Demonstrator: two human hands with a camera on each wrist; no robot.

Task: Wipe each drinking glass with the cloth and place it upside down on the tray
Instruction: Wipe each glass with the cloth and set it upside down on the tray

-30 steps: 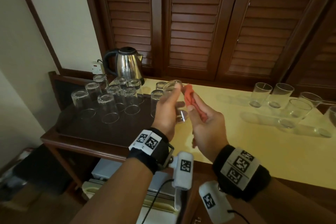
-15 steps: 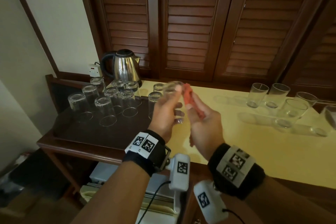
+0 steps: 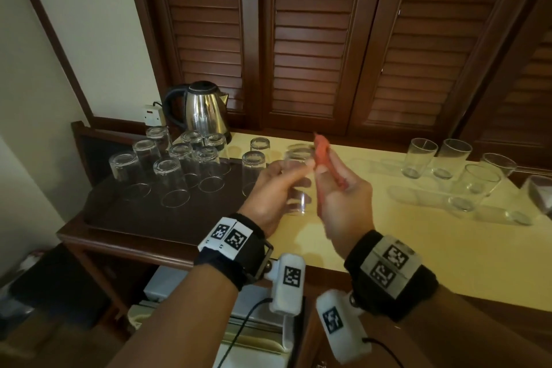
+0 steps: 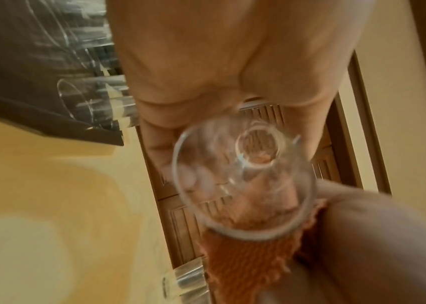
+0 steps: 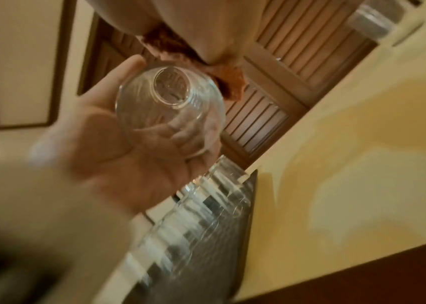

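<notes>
A drinking glass [image 3: 297, 179] is gripped in the left hand [image 3: 270, 191], fingers and thumb curled round its wall, base uppermost and mouth turned down toward the person; it is held in the air over the near right corner of the tray [image 3: 143, 215]. At the glass's 3 o'clock an orange cloth [image 3: 327, 163] is pinched in the right hand [image 3: 343, 203], and in the left wrist view the cloth is seen pressed against the rim and outer wall of the glass. One end of the cloth is seen sticking up past the fingertips, toward 12 o'clock.

From the hands toward 9 and 10 o'clock, a cluster of upturned glasses [image 3: 179, 170] is seen standing on the dark tray, which lies on the left end of the yellow table [image 3: 418, 248]. At about 11 o'clock a steel kettle [image 3: 204, 110] is placed behind the tray, against the wall. At 2 to 3 o'clock, well apart from the hands, several upright glasses [image 3: 448, 164] are seen on the table. Dark louvred shutters [image 3: 313, 39] are seen behind the table.
</notes>
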